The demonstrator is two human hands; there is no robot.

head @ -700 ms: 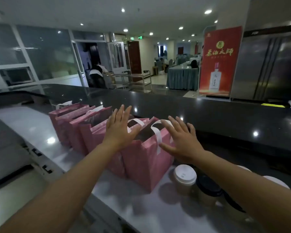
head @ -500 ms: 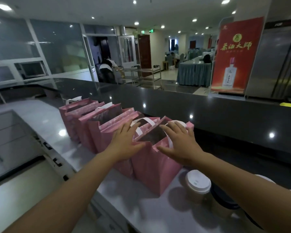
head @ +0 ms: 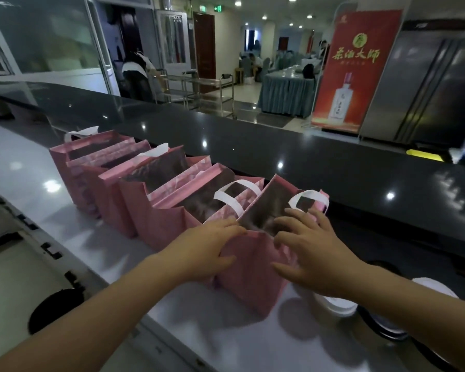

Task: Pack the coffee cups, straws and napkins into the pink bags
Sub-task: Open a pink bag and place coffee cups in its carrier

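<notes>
Now both hands (head: pixel 204 251) on nearest pink bag (head: pixel 253 277).

A pale grey worktop (head: pixel 19 167) with a glossy sheen runs from the far left toward the lower right, and behind it, a step higher, lies a dark polished counter (head: pixel 333 170). A row of open pink bags (head: pixel 151 200) with white handles stands upright on the pale surface, packed side by side along the edge of the dark counter. Just to the right of the nearest bag stand lidded coffee cups (head: pixel 336 304), one with a white lid and others with dark lids, partly hidden by a forearm.
</notes>
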